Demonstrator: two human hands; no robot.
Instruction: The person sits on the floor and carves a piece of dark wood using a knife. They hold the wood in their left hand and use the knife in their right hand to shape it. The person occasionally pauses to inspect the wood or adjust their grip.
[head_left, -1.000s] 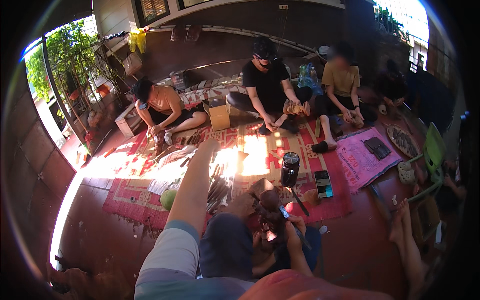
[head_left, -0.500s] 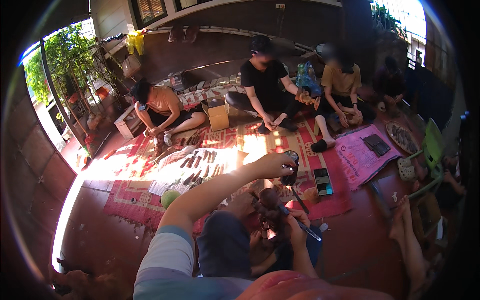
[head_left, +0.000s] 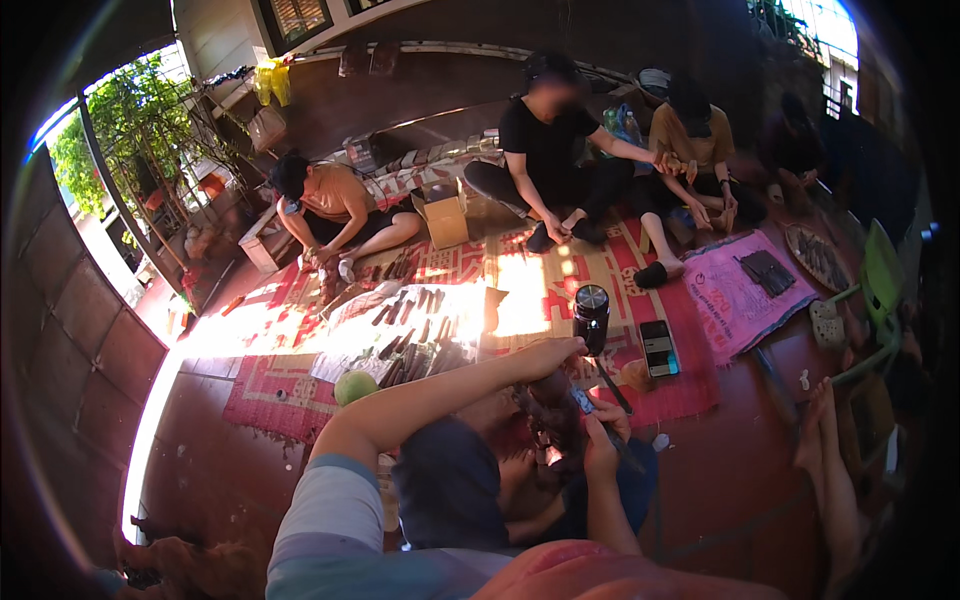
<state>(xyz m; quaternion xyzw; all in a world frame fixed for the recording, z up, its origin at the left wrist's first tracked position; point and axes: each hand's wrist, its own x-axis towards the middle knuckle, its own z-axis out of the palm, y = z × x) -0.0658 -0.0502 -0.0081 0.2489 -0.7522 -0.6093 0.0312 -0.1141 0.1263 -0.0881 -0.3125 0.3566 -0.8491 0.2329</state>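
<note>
My left arm reaches across from the lower left. My left hand (head_left: 556, 358) is just above the rounded top of a dark brown carved wooden piece (head_left: 548, 425), close to a black cylindrical flask (head_left: 592, 318) with a shiny lid. How its fingers are set is hard to make out. Fingers closed, my right hand (head_left: 606, 432) grips a slim tool (head_left: 582, 400) with a blue part, against the right side of the carving. The tool's dark other end points down and to the right. The carving is upright between my legs, its lower part in shadow.
A phone (head_left: 659, 348) lies on the red patterned mat (head_left: 640, 300), beside the flask. Rows of dark tools (head_left: 410, 320) rest on a pale sheet, near a green ball (head_left: 355, 387). Several people sit opposite. A pink sack (head_left: 735, 315) and a green chair (head_left: 880, 280) are at the right.
My left hand has come away from the flask's top and down toward the carving. The blue tool in my right hand has shifted. Opposite, the person in black now reaches toward the neighbour.
</note>
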